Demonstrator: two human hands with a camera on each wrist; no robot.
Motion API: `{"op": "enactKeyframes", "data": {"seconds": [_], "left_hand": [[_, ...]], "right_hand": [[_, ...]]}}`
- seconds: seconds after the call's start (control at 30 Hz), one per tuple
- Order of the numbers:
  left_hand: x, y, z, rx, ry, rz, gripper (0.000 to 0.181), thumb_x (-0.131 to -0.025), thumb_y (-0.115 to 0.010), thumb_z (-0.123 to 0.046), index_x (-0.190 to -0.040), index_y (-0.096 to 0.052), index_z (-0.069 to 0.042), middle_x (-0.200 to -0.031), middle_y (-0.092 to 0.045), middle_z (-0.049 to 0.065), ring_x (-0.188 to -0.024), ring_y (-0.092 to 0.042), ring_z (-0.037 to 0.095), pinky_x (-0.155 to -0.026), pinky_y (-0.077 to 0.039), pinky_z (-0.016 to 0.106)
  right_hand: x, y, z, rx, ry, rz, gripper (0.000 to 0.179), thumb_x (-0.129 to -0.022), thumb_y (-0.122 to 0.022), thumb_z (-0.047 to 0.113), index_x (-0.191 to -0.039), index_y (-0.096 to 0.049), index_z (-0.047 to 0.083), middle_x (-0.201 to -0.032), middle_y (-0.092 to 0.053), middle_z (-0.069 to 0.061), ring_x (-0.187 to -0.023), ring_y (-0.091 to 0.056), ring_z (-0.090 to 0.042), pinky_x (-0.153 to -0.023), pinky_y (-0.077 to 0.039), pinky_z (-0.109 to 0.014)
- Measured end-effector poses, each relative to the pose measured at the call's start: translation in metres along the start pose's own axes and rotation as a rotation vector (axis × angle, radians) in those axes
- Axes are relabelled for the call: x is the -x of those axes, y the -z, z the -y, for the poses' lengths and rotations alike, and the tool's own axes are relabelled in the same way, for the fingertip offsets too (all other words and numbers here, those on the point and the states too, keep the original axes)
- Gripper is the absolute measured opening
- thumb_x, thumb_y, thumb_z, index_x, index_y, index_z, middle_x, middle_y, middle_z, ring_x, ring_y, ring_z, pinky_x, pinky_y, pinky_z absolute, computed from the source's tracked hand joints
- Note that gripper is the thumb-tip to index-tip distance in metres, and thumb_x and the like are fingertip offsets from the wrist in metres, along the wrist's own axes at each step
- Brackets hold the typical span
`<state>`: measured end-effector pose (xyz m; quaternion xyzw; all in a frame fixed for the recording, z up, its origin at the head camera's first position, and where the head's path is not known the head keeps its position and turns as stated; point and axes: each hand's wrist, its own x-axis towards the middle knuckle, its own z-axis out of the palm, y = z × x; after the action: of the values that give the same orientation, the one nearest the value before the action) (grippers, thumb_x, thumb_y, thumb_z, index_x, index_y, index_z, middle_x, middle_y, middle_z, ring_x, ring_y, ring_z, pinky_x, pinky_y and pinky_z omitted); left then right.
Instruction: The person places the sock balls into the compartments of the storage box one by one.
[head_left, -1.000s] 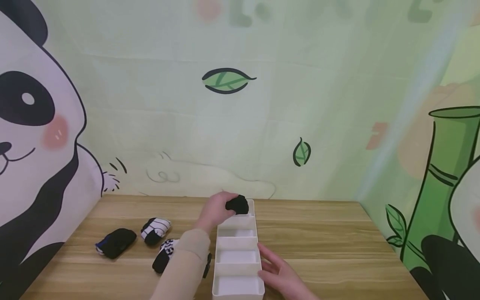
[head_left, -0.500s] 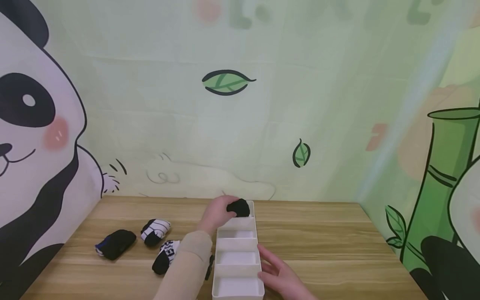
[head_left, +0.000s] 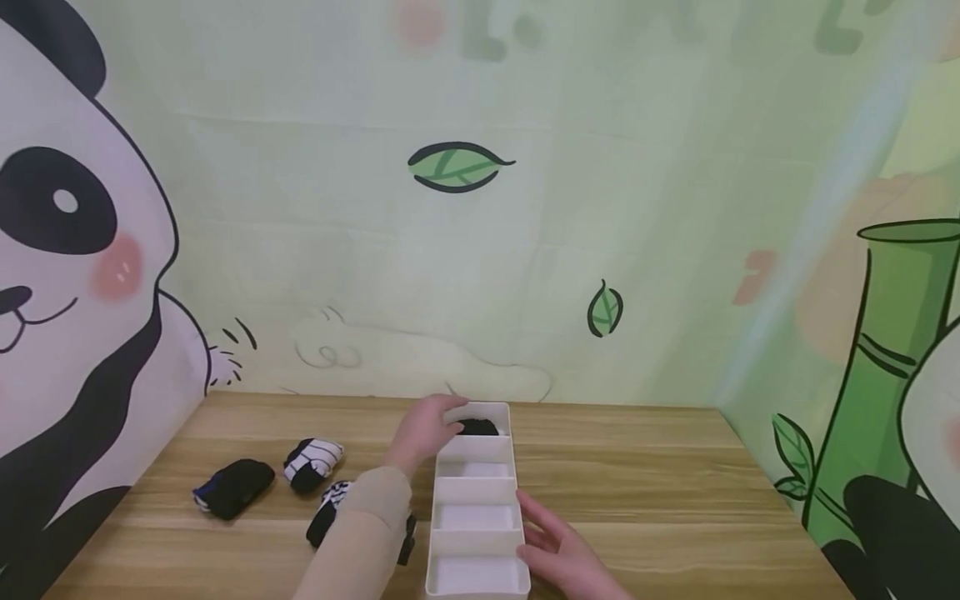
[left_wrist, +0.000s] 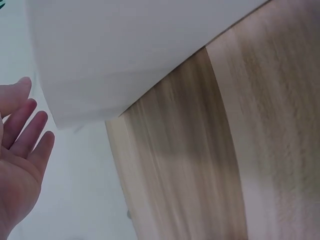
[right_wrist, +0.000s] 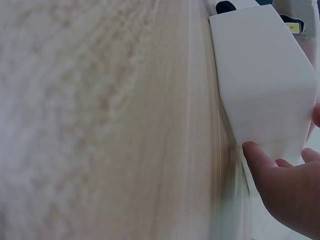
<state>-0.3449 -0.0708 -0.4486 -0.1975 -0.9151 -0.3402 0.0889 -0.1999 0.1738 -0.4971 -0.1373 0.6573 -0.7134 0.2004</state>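
Observation:
A long white box (head_left: 477,540) with a row of compartments stands lengthwise in front of me. In its farthest compartment lies a rolled black sock (head_left: 478,427), low behind the divider. My left hand (head_left: 426,432) is at that compartment's left rim, fingertips just over the edge. In the left wrist view its fingers (left_wrist: 36,131) are loosely bent with nothing between them, beside the white box wall (left_wrist: 115,60). My right hand (head_left: 561,557) rests its fingertips on the box's right side. The right wrist view shows its thumb and fingers (right_wrist: 260,160) spread against the box wall.
Left of the box lie more rolled socks: a black one (head_left: 236,489), a black-and-white striped one (head_left: 313,464) and a patterned one (head_left: 324,518) partly behind my left sleeve (head_left: 367,525). Another dark piece (head_left: 407,542) shows between sleeve and box. A printed panda backdrop (head_left: 337,250) borders the wooden table (head_left: 637,475).
The rolled black sock has gone down from above the rim into the farthest compartment. My left hand has let go of it and shifted slightly left. The right hand has stayed at the box.

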Motion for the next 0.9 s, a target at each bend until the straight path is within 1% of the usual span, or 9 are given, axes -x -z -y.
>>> {"op": "enactKeyframes", "data": {"seconds": [0.1,0.33,0.5,0.67,0.9], "left_hand": [[0.003,0.003,0.001,0.051,0.010,-0.022,0.033,-0.090,-0.069,-0.005,-0.123,-0.067,0.000,-0.127,-0.064,0.016,-0.123,-0.055,0.034,-0.104,-0.043,0.048],[0.011,0.002,0.003,0.140,-0.031,-0.062,0.030,-0.090,-0.070,-0.004,-0.119,-0.069,0.001,-0.117,-0.069,0.014,-0.110,-0.063,0.032,-0.097,-0.048,0.048],[0.017,0.001,0.000,0.192,-0.008,-0.081,0.031,-0.089,-0.071,-0.005,-0.119,-0.069,0.001,-0.114,-0.071,0.013,-0.108,-0.064,0.032,-0.097,-0.048,0.048],[0.025,0.002,-0.001,0.217,-0.010,-0.102,0.032,-0.089,-0.071,-0.006,-0.120,-0.068,0.002,-0.115,-0.070,0.015,-0.108,-0.064,0.033,-0.095,-0.049,0.049],[0.034,0.003,0.000,0.222,-0.020,-0.133,0.033,-0.087,-0.074,-0.007,-0.118,-0.068,0.004,-0.112,-0.070,0.016,-0.103,-0.065,0.034,-0.092,-0.051,0.050]], "right_hand": [[0.000,0.000,-0.001,0.005,0.005,-0.001,0.075,-0.097,-0.063,0.012,-0.158,-0.020,0.007,-0.161,-0.019,-0.022,-0.139,-0.037,-0.038,-0.101,-0.045,-0.038],[0.000,0.000,-0.002,0.007,0.013,0.005,0.074,-0.098,-0.061,0.011,-0.158,-0.019,0.007,-0.160,-0.019,-0.023,-0.139,-0.037,-0.039,-0.100,-0.046,-0.043],[-0.001,0.000,-0.003,0.010,0.015,0.007,0.073,-0.098,-0.061,0.011,-0.158,-0.020,0.007,-0.160,-0.019,-0.023,-0.139,-0.036,-0.040,-0.101,-0.046,-0.044],[-0.001,0.000,-0.004,0.010,0.014,0.004,0.073,-0.098,-0.062,0.011,-0.158,-0.021,0.007,-0.160,-0.020,-0.023,-0.139,-0.036,-0.040,-0.101,-0.046,-0.044],[0.000,-0.001,-0.002,-0.005,0.016,0.016,0.072,-0.098,-0.060,0.009,-0.158,-0.019,0.006,-0.161,-0.018,-0.022,-0.140,-0.034,-0.040,-0.101,-0.045,-0.044]]}}
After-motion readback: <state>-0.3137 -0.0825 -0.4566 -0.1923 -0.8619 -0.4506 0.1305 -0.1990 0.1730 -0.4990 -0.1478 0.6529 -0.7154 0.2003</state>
